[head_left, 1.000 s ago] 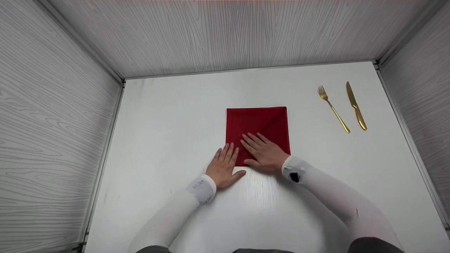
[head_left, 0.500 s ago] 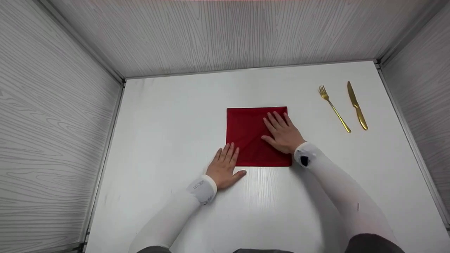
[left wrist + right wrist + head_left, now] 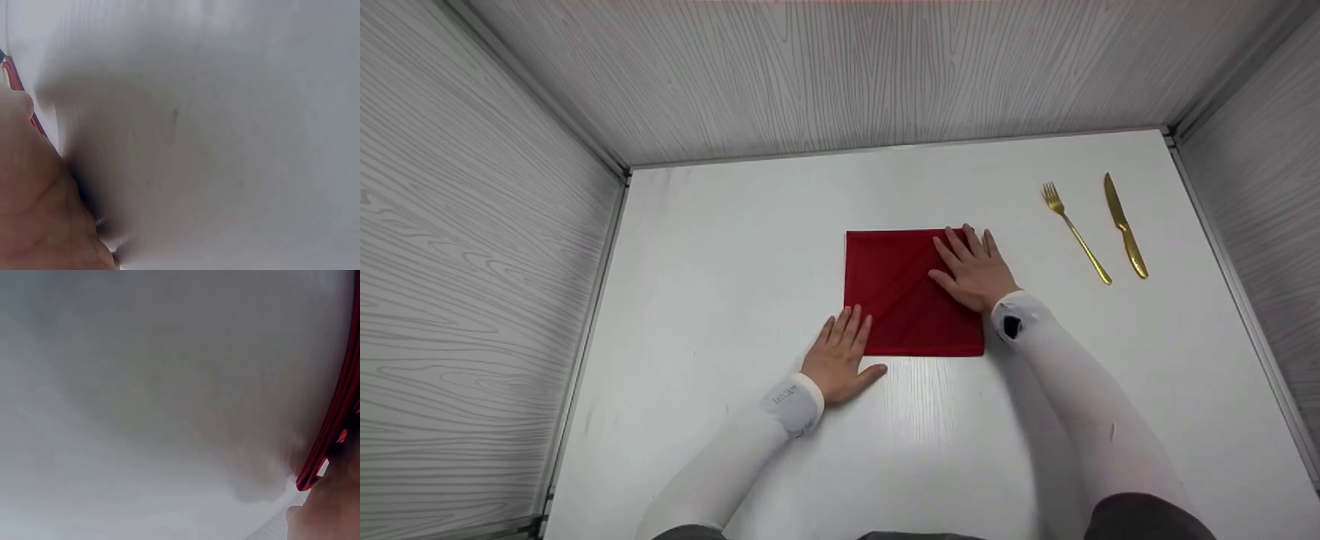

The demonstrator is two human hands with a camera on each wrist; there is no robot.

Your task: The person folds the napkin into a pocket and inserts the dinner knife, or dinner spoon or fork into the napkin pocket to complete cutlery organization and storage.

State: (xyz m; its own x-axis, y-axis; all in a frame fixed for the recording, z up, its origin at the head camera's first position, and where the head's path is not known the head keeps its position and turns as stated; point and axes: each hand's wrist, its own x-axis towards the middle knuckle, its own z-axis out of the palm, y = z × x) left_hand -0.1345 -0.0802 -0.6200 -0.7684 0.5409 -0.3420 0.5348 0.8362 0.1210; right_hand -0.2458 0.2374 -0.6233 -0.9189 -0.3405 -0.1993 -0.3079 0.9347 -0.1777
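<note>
A red cloth napkin point(image 3: 900, 300), folded into a square with a diagonal crease across its top, lies flat on the white table. My left hand point(image 3: 841, 360) rests on its near left corner, fingers straight and thumb spread to the right. Palm down, my right hand point(image 3: 973, 271) lies on the far right corner with its fingers spread, the fingertips at the far edge. In the right wrist view the layered edge of the napkin point(image 3: 337, 405) shows beside the right hand point(image 3: 329, 509). The left wrist view has part of the left hand point(image 3: 45, 208) and a sliver of red edge.
To the right of the napkin lie a gold fork point(image 3: 1076, 232) and a gold knife point(image 3: 1125, 225), roughly side by side. Grey wood-grain panels point(image 3: 825, 75) border the white table point(image 3: 720, 247) at the back, left and right.
The right hand has slid from the napkin's near middle along the diagonal to its far right corner. The left hand has stayed on the near left corner.
</note>
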